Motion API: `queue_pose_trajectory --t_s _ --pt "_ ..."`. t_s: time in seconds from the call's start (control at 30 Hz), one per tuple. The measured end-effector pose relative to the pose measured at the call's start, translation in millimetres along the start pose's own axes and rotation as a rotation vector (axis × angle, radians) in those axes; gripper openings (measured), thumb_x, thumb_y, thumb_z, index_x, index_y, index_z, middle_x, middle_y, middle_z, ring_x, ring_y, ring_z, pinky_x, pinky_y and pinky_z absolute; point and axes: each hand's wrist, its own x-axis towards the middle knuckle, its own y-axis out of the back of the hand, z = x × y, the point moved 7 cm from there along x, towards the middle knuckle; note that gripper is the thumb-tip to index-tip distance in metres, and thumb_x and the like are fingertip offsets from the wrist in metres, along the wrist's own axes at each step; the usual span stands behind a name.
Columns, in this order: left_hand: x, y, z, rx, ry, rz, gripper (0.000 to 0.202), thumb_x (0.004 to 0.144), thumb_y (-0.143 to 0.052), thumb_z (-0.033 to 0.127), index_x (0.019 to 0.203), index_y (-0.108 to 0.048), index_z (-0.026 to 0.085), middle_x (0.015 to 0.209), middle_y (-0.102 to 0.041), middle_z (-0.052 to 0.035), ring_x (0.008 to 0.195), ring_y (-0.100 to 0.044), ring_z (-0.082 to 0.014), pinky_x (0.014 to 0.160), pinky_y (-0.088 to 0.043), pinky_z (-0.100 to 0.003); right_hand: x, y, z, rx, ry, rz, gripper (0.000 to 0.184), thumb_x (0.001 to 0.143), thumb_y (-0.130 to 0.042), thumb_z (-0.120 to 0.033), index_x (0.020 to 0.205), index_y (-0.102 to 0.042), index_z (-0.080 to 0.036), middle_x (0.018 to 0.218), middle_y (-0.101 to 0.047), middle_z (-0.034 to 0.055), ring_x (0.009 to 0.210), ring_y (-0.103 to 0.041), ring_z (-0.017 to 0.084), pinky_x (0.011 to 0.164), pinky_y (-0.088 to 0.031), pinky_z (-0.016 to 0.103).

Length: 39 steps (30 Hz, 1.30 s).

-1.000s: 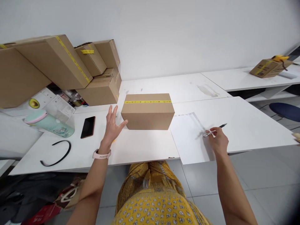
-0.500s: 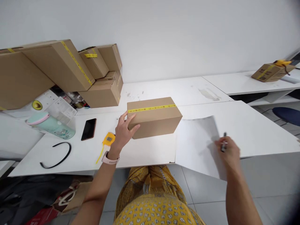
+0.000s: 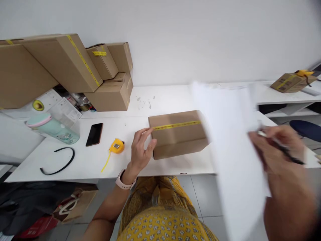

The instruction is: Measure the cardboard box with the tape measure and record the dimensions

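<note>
A brown cardboard box with a strip of yellow printed tape along its top sits near the table's front edge. My left hand is at the box's left end, fingers apart, fingertips touching its edge. On the right, my right hand, blurred by motion, is closed on the edge of a large white paper sheet and also keeps a dark pen between its fingers. The raised sheet hangs down past the table edge and hides the right end of the box.
Several cardboard boxes are stacked at the back left. Along the left of the white table lie a yellow tape measure, a phone, a black headband and a mint bottle. Another box stands far right.
My right hand has lifted the paper off the table, moving right and towards me. The box has slid right and slightly nearer, and my left hand has moved right with it.
</note>
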Motion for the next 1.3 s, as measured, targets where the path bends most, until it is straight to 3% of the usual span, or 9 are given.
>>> queue_pose_trajectory --t_s 0.1,0.2,0.47,0.63,0.73,0.87,0.97,1.13,1.3 --pt "10.2 17.0 4.5 -0.099 0.013 0.141 0.033 0.105 -0.047 0.037 0.132 -0.059 0.022 0.133 -0.062 -0.0124 0.128 -0.056 -0.025 0.106 -0.05 -0.046 5.7 -68.8 24.9 0.083 -0.03 -0.189 0.049 0.057 -0.091 -0.044 0.067 -0.048 -0.023 0.068 -0.05 -0.0034 0.055 -0.041 0.01 0.049 -0.031 0.027" --pt "20.4 17.0 15.6 -0.089 -0.066 0.112 0.032 0.104 -0.05 0.036 0.132 -0.058 0.022 0.135 -0.062 -0.0114 0.131 -0.056 -0.0246 0.109 -0.048 -0.048 -1.2 -100.0 39.5 0.054 -0.046 -0.343 0.043 0.065 -0.087 -0.042 0.071 -0.05 -0.023 0.06 -0.041 -0.0067 0.053 -0.034 0.008 0.049 -0.028 0.025" --pt "19.0 -44.3 26.7 0.128 -0.23 -0.417 0.054 0.1 -0.053 0.052 0.142 -0.051 0.018 0.155 -0.049 -0.0147 0.151 -0.034 -0.0313 0.123 -0.029 -0.058 -13.6 -84.9 49.1 -0.113 -0.036 -0.419 0.037 0.076 -0.078 -0.047 0.073 -0.049 -0.025 0.061 -0.042 -0.0058 0.052 -0.036 0.01 0.048 -0.028 0.026" --pt "12.8 -54.5 26.6 0.22 -0.247 -0.495 0.066 0.095 -0.055 0.064 0.145 -0.049 0.02 0.155 -0.049 -0.013 0.151 -0.034 -0.0328 0.125 -0.021 -0.06 1.4 -63.3 22.0 -0.285 0.241 -0.213 0.033 0.083 -0.071 -0.054 0.083 -0.055 -0.025 0.092 -0.068 0.0043 0.073 -0.061 0.018 0.07 -0.049 0.037" --pt "12.0 -54.9 25.8 0.24 -0.264 -0.503 0.072 0.092 -0.059 0.066 0.146 -0.047 0.021 0.156 -0.048 -0.0131 0.151 -0.034 -0.0339 0.125 -0.021 -0.06 15.7 -67.9 -6.7 -0.104 0.318 -0.089 0.037 0.093 -0.055 -0.061 0.096 -0.06 -0.025 0.089 -0.07 0.0059 0.085 -0.069 0.022 0.086 -0.053 0.045" --pt "12.5 -57.7 22.6 0.278 -0.267 -0.52 0.077 0.087 -0.065 0.066 0.147 -0.047 0.021 0.156 -0.048 -0.0121 0.151 -0.033 -0.0365 0.124 -0.021 -0.061 23.2 -137.8 -28.9 0.233 0.154 -0.487 0.058 0.093 -0.042 -0.073 0.118 -0.062 -0.025 0.102 -0.073 0.0079 0.1 -0.07 0.024 0.091 -0.055 0.047" --pt "11.8 -59.8 22.6 0.301 -0.267 -0.524 0.08 0.085 -0.07 0.064 0.147 -0.047 0.019 0.156 -0.048 -0.0123 0.15 -0.032 -0.0394 0.124 -0.022 -0.062 17.9 -194.2 -26.1 0.356 -0.091 -0.701 0.054 0.088 -0.055 -0.071 0.111 -0.066 -0.023 0.102 -0.073 0.0078 0.101 -0.069 0.023 0.09 -0.055 0.041" --pt "4.9 -58.1 29.3 0.311 -0.255 -0.498 0.08 0.083 -0.073 0.06 0.147 -0.048 0.018 0.155 -0.05 -0.0138 0.148 -0.035 -0.0411 0.123 -0.023 -0.063 15.8 -244.9 -4.4 0.424 -0.367 -0.656 0.043 0.079 -0.071 -0.065 0.076 -0.059 -0.023 0.06 -0.053 -0.0017 0.063 -0.054 0.015 0.069 -0.05 0.031" --pt "-2.9 -58.0 36.3 0.337 -0.238 -0.466 0.081 0.082 -0.073 0.062 0.148 -0.048 0.021 0.154 -0.05 -0.0138 0.147 -0.037 -0.0412 0.122 -0.025 -0.062 -12.1 -270.3 -0.2 0.471 -0.43 -0.809 0.044 0.071 -0.08 -0.057 0.089 -0.065 -0.02 0.076 -0.063 0.0024 0.073 -0.057 0.015 0.073 -0.048 0.03"
